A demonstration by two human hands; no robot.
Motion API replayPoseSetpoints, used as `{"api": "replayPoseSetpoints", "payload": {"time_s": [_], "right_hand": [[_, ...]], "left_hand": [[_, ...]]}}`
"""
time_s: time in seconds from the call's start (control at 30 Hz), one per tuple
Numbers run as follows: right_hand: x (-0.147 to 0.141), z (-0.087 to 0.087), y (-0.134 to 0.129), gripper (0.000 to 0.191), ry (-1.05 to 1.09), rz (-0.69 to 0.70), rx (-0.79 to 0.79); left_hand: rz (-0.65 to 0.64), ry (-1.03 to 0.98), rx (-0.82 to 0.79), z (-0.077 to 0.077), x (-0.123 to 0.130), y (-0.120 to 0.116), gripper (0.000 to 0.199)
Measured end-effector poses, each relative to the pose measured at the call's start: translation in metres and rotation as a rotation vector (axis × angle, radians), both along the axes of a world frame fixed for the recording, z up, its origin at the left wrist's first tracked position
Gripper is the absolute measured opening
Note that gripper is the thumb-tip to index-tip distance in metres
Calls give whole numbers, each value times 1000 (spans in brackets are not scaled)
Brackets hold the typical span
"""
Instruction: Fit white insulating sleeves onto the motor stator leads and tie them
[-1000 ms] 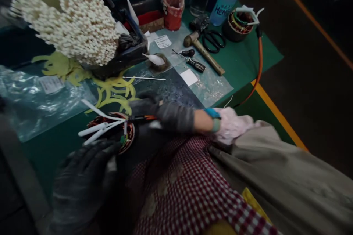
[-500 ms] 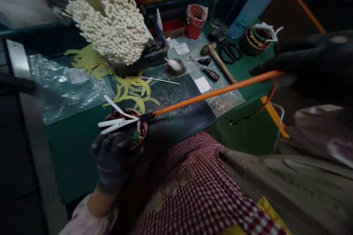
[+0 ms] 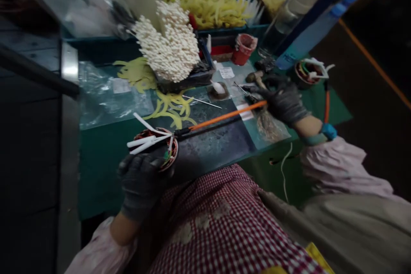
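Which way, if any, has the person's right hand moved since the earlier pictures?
Yes. The right hand, holding the orange wire, has moved away from the wound stator, out along the wire, and now sits beside the hammer on the table.

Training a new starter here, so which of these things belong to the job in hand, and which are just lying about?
In use: left hand gripping a wound motor stator with white leads; right hand pulling an orange lead.

Lying about: white-tipped sticks, yellow strips, hammer, red cup, second stator.
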State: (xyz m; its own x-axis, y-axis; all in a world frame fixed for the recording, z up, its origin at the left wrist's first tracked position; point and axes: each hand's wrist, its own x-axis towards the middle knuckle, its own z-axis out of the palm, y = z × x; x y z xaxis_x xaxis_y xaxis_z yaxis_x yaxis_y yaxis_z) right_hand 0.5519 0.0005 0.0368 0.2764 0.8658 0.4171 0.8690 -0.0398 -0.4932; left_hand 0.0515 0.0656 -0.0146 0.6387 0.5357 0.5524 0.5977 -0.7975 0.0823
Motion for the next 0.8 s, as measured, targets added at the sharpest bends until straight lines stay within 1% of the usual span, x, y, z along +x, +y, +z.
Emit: {"api": "replayPoseSetpoints", "payload": {"time_s": [0.03,0.07,0.1,0.13,0.2,0.23,0.3,0.33,0.4,0.47,0.53,0.6,0.67,0.73,0.8], "right_hand": [[-5,-9,1,24,-13,98,-64],[-11,-14,2,30,-32,198,-128],[-17,-15,2,36,-56,274,-159],[-24,-11,3,43,-86,323,-155],[-43,3,11,54,-141,363,-65],[-56,12,21,57,-146,373,-5],[-86,25,50,53,-114,421,78],[-101,27,68,49,-99,409,105],[-126,23,107,42,-114,312,132],[-142,11,140,39,-163,241,97],[-148,-3,161,36,-197,196,70],[-147,-12,172,31,-184,122,95],[-142,-15,176,28,-159,78,115],[-137,-13,174,28,-139,91,122],[-134,-7,170,23,-105,149,142]], "left_hand": [[26,-9,-7,0,-3,-3,34],[51,-18,-10,-1,-5,-6,35],[67,-26,-9,-2,-7,-8,35],[77,-28,-9,-3,-9,-9,36],[84,-33,10,-4,-10,-11,37],[82,-42,20,-5,-10,-11,37],[82,-51,18,-5,-9,-10,37],[80,-55,17,-5,-8,-10,37],[68,-61,14,-6,-7,-10,38],[64,-68,20,-8,-7,-9,39],[63,-79,24,-11,-7,-9,39],[72,-93,24,-13,-7,-9,39],[70,-109,23,-14,-6,-8,37],[57,-119,33,-15,-6,-7,36],[42,-119,38,-16,-6,-5,36]]}}
